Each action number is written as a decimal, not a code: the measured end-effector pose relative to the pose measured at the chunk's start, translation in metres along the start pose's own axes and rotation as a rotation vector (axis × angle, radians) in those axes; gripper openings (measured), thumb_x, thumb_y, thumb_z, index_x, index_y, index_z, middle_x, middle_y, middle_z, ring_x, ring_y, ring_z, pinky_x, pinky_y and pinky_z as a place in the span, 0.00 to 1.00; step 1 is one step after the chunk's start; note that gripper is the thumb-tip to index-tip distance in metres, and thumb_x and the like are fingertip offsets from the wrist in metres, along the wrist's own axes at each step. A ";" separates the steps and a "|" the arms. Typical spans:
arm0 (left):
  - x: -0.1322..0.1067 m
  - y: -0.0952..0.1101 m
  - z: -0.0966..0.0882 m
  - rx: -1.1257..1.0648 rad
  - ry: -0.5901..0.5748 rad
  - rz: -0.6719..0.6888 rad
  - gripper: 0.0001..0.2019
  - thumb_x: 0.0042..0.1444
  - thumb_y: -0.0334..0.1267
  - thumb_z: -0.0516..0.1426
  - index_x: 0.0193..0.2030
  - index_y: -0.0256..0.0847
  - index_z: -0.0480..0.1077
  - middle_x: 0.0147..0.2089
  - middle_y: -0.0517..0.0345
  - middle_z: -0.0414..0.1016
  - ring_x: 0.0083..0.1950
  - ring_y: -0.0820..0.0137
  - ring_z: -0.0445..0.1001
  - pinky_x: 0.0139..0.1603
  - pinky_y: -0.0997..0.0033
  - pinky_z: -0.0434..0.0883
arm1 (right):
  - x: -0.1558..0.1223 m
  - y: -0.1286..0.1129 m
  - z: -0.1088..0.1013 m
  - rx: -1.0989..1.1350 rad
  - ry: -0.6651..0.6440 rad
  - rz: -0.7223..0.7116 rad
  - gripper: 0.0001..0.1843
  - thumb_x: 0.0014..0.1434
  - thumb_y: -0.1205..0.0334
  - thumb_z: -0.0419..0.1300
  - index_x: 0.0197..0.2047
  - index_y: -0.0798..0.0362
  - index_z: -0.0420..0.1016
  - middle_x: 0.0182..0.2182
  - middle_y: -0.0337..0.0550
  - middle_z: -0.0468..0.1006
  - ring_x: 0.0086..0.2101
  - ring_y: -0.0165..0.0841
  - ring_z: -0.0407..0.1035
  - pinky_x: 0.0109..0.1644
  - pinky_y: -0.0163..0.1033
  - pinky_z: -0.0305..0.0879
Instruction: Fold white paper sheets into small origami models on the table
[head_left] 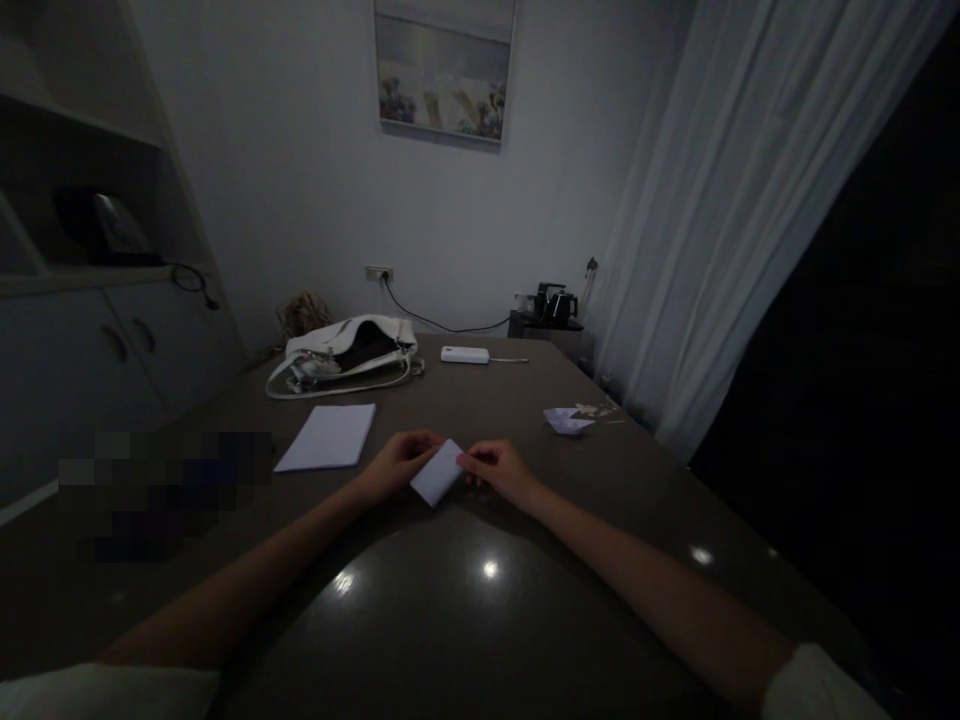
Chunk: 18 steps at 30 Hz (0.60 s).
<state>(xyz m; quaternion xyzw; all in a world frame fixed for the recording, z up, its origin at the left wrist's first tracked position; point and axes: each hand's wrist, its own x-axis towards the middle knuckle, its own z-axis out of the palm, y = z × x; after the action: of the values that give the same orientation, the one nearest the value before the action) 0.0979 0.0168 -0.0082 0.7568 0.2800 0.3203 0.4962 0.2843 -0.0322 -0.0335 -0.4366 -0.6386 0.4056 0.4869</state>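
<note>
1. Dead centre on the dark table (525,620): small folded white paper (437,473), pinched from both sides, lying tilted just above the tabletop or on it, hard to tell which in this light.
2. Left hand (397,462) at 9 o'clock of the paper, fingers curled closed on its left edge.
3. Right hand (501,470) at 3 o'clock of it, fingertips narrowed down on the right edge.
4. Up at 10 o'clock from the hands, close by: flat stack of white sheets (328,437), not touching anything.
5. Further out at 11 o'clock: white handbag (346,352), open on top, strap looping onto the table.
6. Around 12 o'clock at the far edge: white power bank (464,354) with a short cable sticking out.
7. Over at 2 o'clock: small folded paper piece (568,421) plus some tiny scraps beside it, well apart from the hands.
8. Way back by the curtain (735,200): dark kettle (555,303) on a low stand.
</note>
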 end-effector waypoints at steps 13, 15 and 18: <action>-0.001 -0.003 0.002 0.026 -0.046 -0.044 0.18 0.48 0.48 0.59 0.39 0.34 0.71 0.28 0.57 0.76 0.27 0.71 0.71 0.25 0.77 0.62 | 0.001 -0.002 0.000 0.080 0.160 -0.025 0.16 0.42 0.53 0.66 0.24 0.55 0.68 0.18 0.35 0.70 0.18 0.25 0.63 0.23 0.31 0.58; -0.001 -0.003 0.003 0.028 -0.041 -0.035 0.18 0.48 0.48 0.59 0.38 0.34 0.71 0.28 0.57 0.75 0.26 0.71 0.70 0.25 0.77 0.62 | 0.001 -0.003 0.001 0.128 0.191 -0.021 0.17 0.40 0.54 0.68 0.27 0.54 0.67 0.20 0.34 0.71 0.18 0.25 0.63 0.23 0.31 0.59; -0.001 -0.002 0.003 0.030 -0.019 -0.029 0.19 0.49 0.49 0.58 0.38 0.33 0.71 0.27 0.57 0.74 0.26 0.71 0.69 0.24 0.77 0.60 | 0.002 -0.005 0.001 0.146 0.191 0.013 0.19 0.40 0.52 0.67 0.30 0.55 0.68 0.21 0.35 0.72 0.18 0.25 0.63 0.22 0.31 0.59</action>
<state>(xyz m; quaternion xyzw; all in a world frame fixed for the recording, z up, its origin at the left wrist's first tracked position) 0.0991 0.0148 -0.0115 0.7629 0.2914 0.3017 0.4920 0.2826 -0.0321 -0.0288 -0.4407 -0.5554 0.4106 0.5733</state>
